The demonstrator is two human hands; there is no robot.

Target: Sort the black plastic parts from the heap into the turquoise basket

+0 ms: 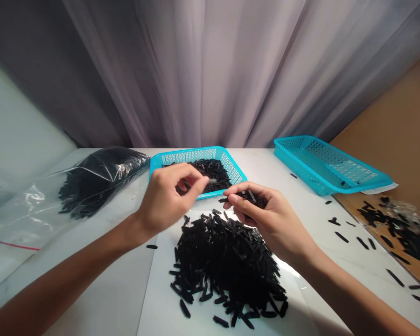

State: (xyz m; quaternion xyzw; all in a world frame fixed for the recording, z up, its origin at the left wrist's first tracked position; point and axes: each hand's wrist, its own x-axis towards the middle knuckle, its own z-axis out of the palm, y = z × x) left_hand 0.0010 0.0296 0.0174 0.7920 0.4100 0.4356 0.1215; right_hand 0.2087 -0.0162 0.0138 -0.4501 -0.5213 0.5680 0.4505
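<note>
My right hand (262,205) is closed around several small, slim black pieces (250,198), one poking out past the fingertips. To its left, my left hand (173,193) is raised with thumb and forefinger pinched together. Something pale and blurred shows at those fingertips, too small to name. Below both hands, a large heap of the same black pieces (227,266) lies on a white sheet (157,298). Just behind the hands stands a blue plastic basket (236,170) with more black pieces in it, partly hidden by my left hand.
A clear zip bag (101,182) full of black pieces lies at the left. Another blue basket (322,182) stands at the back right, with a few bits inside. Loose pieces (341,237) and a darker pile (406,228) lie at the right. A grey curtain (210,74) hangs behind.
</note>
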